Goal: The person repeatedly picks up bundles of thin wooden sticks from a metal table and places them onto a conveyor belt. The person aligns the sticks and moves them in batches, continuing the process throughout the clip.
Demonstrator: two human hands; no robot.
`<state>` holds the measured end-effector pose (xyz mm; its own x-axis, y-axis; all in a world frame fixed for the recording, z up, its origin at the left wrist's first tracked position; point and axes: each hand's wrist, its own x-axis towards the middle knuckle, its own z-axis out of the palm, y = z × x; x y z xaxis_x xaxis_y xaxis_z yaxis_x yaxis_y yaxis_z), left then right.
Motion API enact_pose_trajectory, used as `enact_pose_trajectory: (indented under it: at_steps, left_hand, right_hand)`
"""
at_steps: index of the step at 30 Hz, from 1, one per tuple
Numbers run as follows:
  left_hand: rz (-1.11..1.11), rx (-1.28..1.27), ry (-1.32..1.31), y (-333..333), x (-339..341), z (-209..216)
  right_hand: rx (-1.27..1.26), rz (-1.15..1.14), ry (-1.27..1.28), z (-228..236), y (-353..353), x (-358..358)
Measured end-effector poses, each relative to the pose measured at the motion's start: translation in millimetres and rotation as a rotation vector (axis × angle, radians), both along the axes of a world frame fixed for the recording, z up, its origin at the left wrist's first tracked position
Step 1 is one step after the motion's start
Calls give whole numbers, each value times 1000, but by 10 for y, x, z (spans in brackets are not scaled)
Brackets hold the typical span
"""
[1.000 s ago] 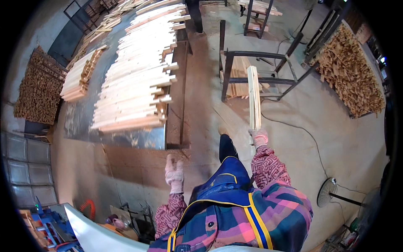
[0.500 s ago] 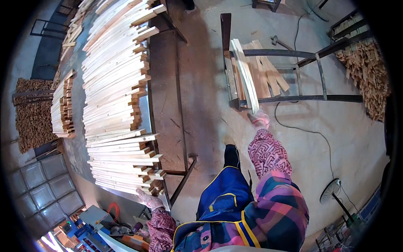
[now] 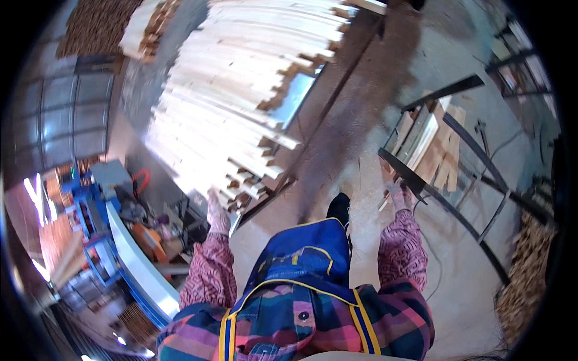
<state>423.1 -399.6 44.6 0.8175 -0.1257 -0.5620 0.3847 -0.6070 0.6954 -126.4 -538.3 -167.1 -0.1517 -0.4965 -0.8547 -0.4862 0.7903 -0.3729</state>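
My left hand (image 3: 217,215), in a pale pinkish glove, is at the near corner of a broad layer of pale wooden strips (image 3: 226,99) on a table. Its fingers look stretched out against the nearest strips, though blur hides the exact contact. At the right, my gloved right hand (image 3: 400,197) is closed around the near end of a pale wooden strip (image 3: 425,142). That strip slants up into a dark metal frame (image 3: 448,204), beside several wider boards (image 3: 453,144). The frame's bar partly covers the strip near my fingers.
Blue machinery (image 3: 90,210) and an orange object (image 3: 149,240) stand at the left, beside a long pale panel (image 3: 135,259). Stacked wood (image 3: 522,289) is at the far right. A hammer (image 3: 481,135) and a cable (image 3: 438,265) lie on the floor beyond and beside the frame.
The view has turned, so the table slants toward the upper right and the frame appears farther right. My left hand remains by the near strips; my right hand stays at the strip's end.
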Motion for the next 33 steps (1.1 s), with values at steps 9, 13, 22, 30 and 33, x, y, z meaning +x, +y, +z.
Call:
enact_pose_trajectory:
  at_steps: [9,13,22,30,33]
  left_hand:
    - [-163,-242,27,78,51,-6]
    - [-91,-484,10,234,211,-70]
    - [-184,-403,-339,189,1119,-849]
    - [-126,-394,-247,678,2333,-642]
    - [-195,-489,-222,703,2579,-811]
  right_hand:
    - [-973,467,-443,2103,-1645,2349]
    - [-701,780,-65,2544,-2028,3536]
    - [-678,883,447,2895,-1648,4098]
    - [-487,999,298,2488,-798,4071]
    - [-740,881,223,2316,-1056,4422]
